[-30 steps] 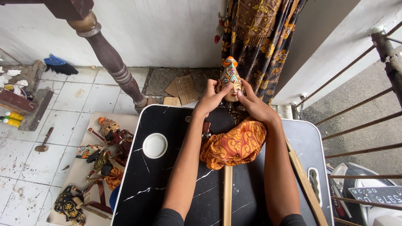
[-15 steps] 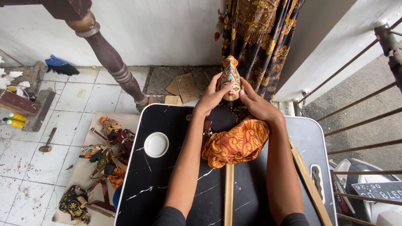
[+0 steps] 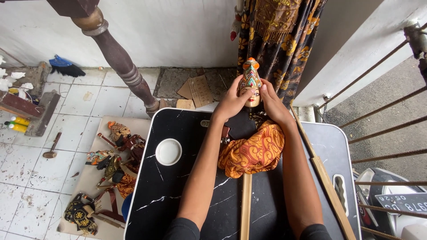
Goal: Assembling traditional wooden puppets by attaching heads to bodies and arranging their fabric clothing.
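Our left hand (image 3: pixel 231 104) and right hand (image 3: pixel 272 104) both closed around puppet head (image 3: pixel 250 86) — one palm each side, fingers curled on cheeks. Puppet (image 3: pixel 251 149) lies on black table (image 3: pixel 178 200), long axis running straight away from us: wooden rod (image 3: pixel 245 206) nearest body, orange batik skirt mid-table, head at far edge. Hands equally near. White dish (image 3: pixel 168 151) left — wooden stick (image 3: pixel 327 182) right.
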